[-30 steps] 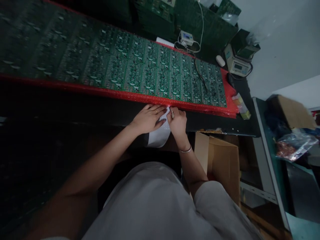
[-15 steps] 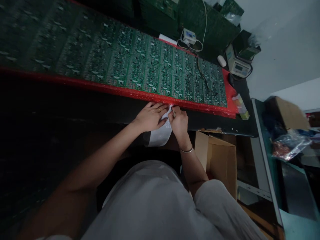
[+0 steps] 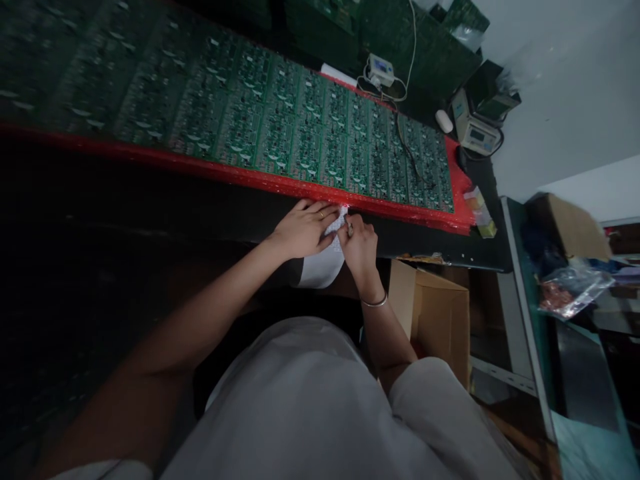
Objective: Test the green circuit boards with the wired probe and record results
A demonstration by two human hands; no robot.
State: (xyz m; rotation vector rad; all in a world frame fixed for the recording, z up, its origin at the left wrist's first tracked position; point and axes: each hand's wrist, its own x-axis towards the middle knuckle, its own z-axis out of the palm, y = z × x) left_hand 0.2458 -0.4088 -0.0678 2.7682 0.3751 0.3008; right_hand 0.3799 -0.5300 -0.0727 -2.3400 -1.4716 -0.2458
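Note:
My left hand (image 3: 306,230) lies flat with its fingers stretched out over a white sheet (image 3: 323,268) covered in small printed marks, pressing it at the table's front edge. The lower part of the sheet hangs curled below that edge. At the sheet's right side, my right hand (image 3: 361,245) is closed with thumb and finger pinched together; what sits between the fingertips is too small to make out. Just beyond both hands runs red bubble wrap (image 3: 280,187), with rows of green circuit boards (image 3: 305,143) laid on it.
An open cardboard box (image 3: 443,313) stands below the table to my right. Along the back are a small white device (image 3: 381,70) with a cable, a white mouse-shaped object (image 3: 443,121) and a scale (image 3: 477,133). A small yellowish box (image 3: 483,217) lies at the right end.
My right hand has shifted very slightly down from the sheet's top corner, showing more of the printed part. My left hand stays flat, and the sheet's hanging end has moved a little right.

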